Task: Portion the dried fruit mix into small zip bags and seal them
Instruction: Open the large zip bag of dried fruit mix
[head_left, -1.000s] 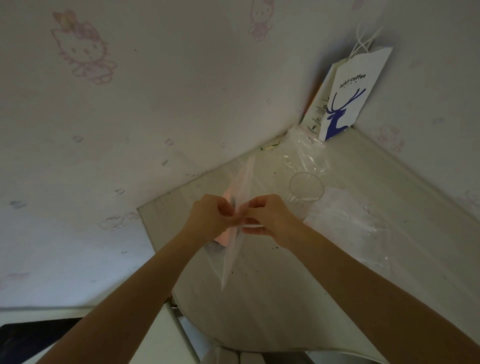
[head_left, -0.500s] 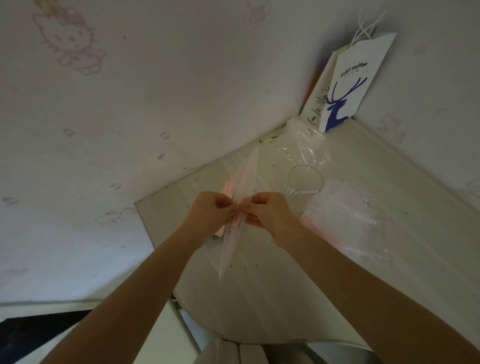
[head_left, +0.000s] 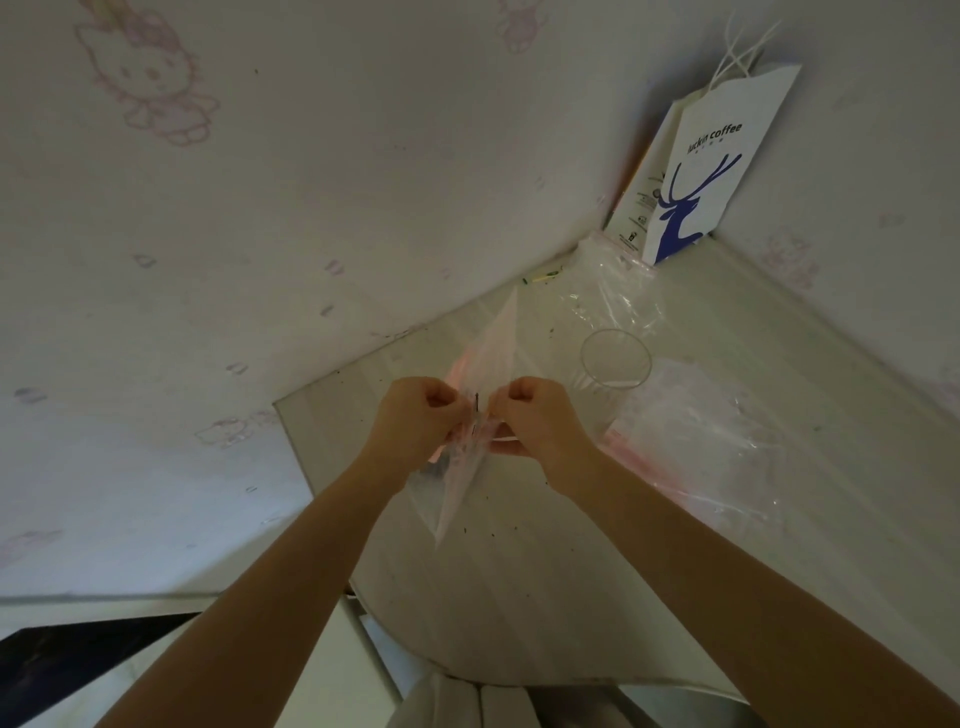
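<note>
Two grips | left hand (head_left: 415, 422), right hand (head_left: 536, 422) pinch zip bag (head_left: 494, 343) | long axis near-to-far

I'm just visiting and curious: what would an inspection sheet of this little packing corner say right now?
Surface: pale wood-look table, set in a wall corner, scattered with dark specks.
Job's things: small zip bag held above the table, contents unclear; clear cup upright to its right; flat clear bags lying further right; crumpled clear bag near the corner.
Clutter: white paper carrier bag with a blue deer, leaning in the corner; small green-yellow item by the wall.
Grips: left hand and right hand each pinch the zip bag's top edge.
Cables: nothing seen.
Surroundings: wallpaper with pink cartoon cats.
</note>
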